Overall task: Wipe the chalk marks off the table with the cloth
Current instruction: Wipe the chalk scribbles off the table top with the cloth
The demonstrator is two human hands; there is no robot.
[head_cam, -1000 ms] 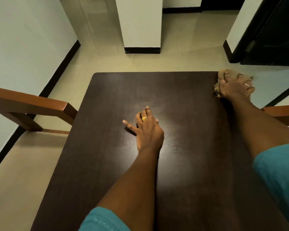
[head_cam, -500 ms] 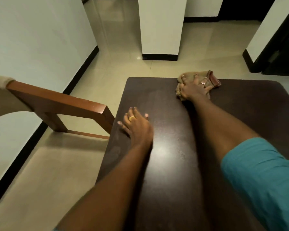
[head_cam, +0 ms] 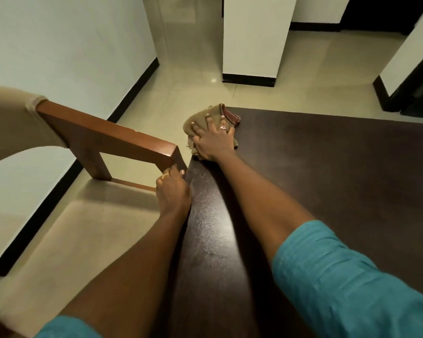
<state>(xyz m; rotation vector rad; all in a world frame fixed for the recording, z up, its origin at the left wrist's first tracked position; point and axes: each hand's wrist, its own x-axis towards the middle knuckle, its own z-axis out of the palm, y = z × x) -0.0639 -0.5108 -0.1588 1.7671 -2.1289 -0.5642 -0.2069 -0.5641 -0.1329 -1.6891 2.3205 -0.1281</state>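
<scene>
Since half a second ago, the cloth (head_cam: 206, 118) is swept to the table's (head_cam: 327, 179) ten o'clock corner, pinned under the flat, spread right hand (head_cam: 211, 139). Soft and light, it is best pressed mid-bunch. The left hand (head_cam: 172, 191) is curled over the table edge.

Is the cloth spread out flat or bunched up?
Bunched up. The cloth sits crumpled in folds under the right hand at the table's far left corner.

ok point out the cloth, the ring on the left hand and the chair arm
cloth (head_cam: 198, 118), head view, on the bare tan fabric past the fingertips
ring (head_cam: 165, 176), head view, on the gold band
chair arm (head_cam: 108, 136), head view, on its wooden top face
</scene>
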